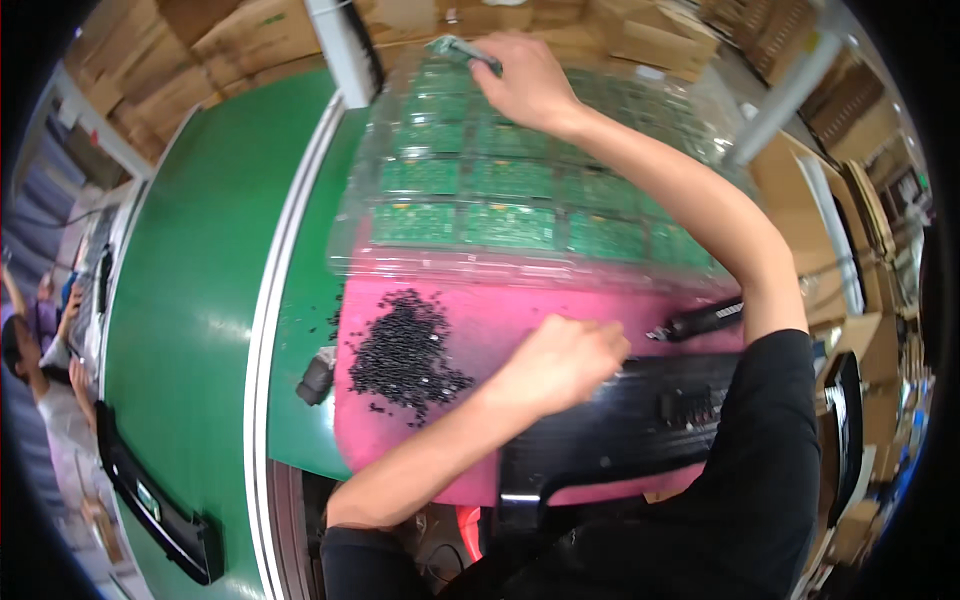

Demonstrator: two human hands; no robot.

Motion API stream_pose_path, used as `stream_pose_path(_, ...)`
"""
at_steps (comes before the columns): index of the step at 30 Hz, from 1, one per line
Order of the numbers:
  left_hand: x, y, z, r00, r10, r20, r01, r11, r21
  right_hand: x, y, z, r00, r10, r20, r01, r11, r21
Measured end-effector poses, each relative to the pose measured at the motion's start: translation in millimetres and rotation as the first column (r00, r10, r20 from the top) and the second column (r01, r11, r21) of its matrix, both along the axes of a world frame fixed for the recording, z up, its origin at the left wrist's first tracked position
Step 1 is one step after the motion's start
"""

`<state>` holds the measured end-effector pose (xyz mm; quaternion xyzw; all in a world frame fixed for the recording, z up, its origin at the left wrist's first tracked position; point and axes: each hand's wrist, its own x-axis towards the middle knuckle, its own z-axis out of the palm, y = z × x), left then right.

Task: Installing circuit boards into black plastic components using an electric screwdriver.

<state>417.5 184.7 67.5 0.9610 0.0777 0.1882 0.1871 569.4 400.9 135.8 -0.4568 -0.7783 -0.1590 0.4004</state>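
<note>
A stack of clear plastic trays (520, 180) is seen at the far side of the pink mat (500, 320), each pocket filled with a green circuit board (508, 226). One small green board (462, 50) is pinched in the grip of the right hand (525, 80), which is raised over the far edge of the trays. The left hand (560, 362) is held over the near part of the mat with its fingers curled loosely together; whether anything is held in it cannot be told. A heap of small black parts (405, 345) is spread loose on the mat just left of that hand. A long black tray (620, 420) is laid at the near edge, beneath the left hand. The mat is set on a green worktop (190, 300) edged by a white strip. Cardboard boxes (200, 50) are stacked beyond it, and other people (40, 370) are seen at far left.
</note>
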Motion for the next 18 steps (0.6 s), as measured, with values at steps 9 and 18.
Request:
stream_pose_path(9, -14, -8, 39, 0.945, 0.121, -0.305, -0.135, 0.991, -0.022, 25, -308, 48, 0.791, -0.039, -0.610, -0.266, 0.877, -0.401)
stream_pose_path(18, -1, -60, 61, 0.957, -0.109, 0.267, 0.285, 0.505, -0.815, 14, -393, 11, 0.346, 0.008, -0.938, -0.537, 0.822, -0.191)
